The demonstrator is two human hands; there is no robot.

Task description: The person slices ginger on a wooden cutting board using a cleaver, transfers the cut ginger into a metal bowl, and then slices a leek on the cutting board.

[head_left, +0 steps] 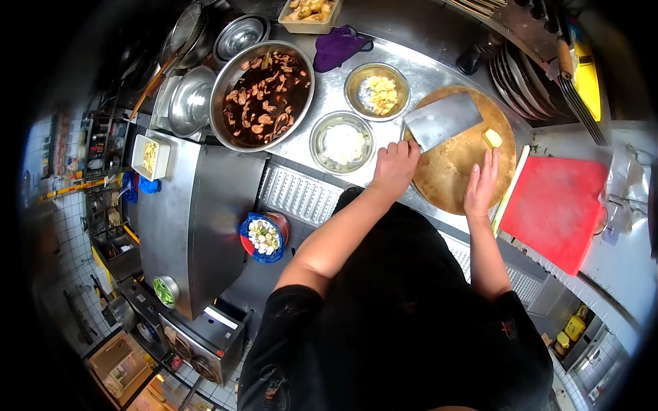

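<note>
From where I stand, the left hand (pixel 395 168) hides the handle of the cleaver (pixel 444 122); the far tub (pixel 307 27) is cut off; print (pixel 508 329) on the right sleeve (pixel 526 346) blurs.

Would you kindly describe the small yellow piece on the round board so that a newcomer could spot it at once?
Find the big round wooden board beside the red board. On it, look just beyond the right hand, to the right of the cleaver. The yellow piece is small and chunky, unlike the broad, flat grey cleaver blade nearby.
</note>
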